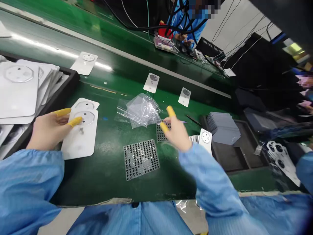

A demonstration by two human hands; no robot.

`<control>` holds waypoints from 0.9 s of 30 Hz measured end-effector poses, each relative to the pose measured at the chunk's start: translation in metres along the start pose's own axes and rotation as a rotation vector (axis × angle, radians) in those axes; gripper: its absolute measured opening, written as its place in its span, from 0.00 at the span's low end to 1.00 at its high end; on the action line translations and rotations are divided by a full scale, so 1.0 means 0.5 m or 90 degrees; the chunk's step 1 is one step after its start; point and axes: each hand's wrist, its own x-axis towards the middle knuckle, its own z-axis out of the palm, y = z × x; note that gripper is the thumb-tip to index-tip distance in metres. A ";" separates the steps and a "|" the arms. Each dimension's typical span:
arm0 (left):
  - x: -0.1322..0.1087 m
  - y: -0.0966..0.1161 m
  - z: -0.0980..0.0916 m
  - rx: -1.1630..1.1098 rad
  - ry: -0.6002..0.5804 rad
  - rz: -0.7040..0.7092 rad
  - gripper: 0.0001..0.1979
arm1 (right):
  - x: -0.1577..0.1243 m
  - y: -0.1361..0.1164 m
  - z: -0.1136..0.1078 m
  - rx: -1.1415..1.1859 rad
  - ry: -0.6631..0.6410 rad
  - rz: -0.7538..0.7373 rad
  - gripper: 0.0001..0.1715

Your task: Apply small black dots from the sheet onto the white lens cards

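My left hand (pixel 52 127), with yellow finger cots, grips the edge of a white rounded plate (pixel 78 140), thumb on its face. The plate has a ring-shaped recess and small metal bits on it. It overlaps a second white plate (pixel 85 103). My right hand (pixel 178 132), also in yellow finger cots, hovers over a small sheet of black dots (pixel 161 132), thumb and forefinger apart with nothing seen between them. Nearer me lies a larger clear sheet with rows of black dots (pixel 141 159). A pale pointed tip (pixel 184 122) shows behind my right hand.
A black tray (pixel 70 78) of stacked white plates stands at left. Crumpled clear plastic bags (pixel 143 109) lie mid-table. Small white cards (pixel 151 82) rest toward the back. At right, a dark tray (pixel 230 160) holds grey plates (pixel 223 129). Another person's hands (pixel 184 39) show across the bench.
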 end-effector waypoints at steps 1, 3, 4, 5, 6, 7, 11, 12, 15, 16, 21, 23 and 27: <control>0.002 -0.001 -0.004 0.055 -0.007 -0.018 0.28 | 0.057 0.015 -0.018 -0.071 0.015 0.085 0.38; -0.013 0.008 -0.016 0.162 0.001 -0.014 0.31 | 0.165 0.045 -0.042 -0.112 0.058 0.180 0.42; -0.029 0.016 -0.022 0.198 0.020 0.023 0.32 | 0.211 0.058 -0.049 -0.124 0.079 0.232 0.42; -0.049 0.025 -0.027 0.210 0.041 0.076 0.33 | 0.249 0.070 -0.054 -0.129 0.098 0.281 0.39; -0.073 0.034 -0.029 0.195 0.047 0.128 0.33 | 0.280 0.081 -0.058 -0.131 0.113 0.325 0.34; -0.097 0.041 -0.029 0.172 0.035 0.168 0.32 | 0.304 0.090 -0.061 -0.130 0.124 0.364 0.29; -0.176 0.045 -0.014 0.123 -0.026 0.161 0.28 | 0.356 0.121 -0.071 -0.110 0.153 0.451 0.21; -0.187 0.041 -0.008 0.118 -0.028 0.132 0.27 | 0.361 0.126 -0.075 -0.101 0.158 0.457 0.21; -0.197 0.029 0.006 0.090 -0.024 0.073 0.24 | 0.363 0.128 -0.096 -0.055 0.164 0.444 0.21; -0.197 0.025 0.010 0.073 -0.027 0.072 0.24 | 0.360 0.124 -0.107 -0.033 0.164 0.431 0.21; -0.202 0.026 0.016 -0.058 -0.079 0.056 0.24 | 0.324 0.074 -0.152 0.101 0.150 0.329 0.21; -0.212 0.047 0.025 -0.218 -0.133 0.028 0.28 | 0.297 0.039 -0.141 0.165 0.128 0.280 0.20; -0.229 0.125 0.062 -0.552 -0.234 -0.019 0.46 | 0.164 -0.056 -0.048 0.301 0.044 0.167 0.14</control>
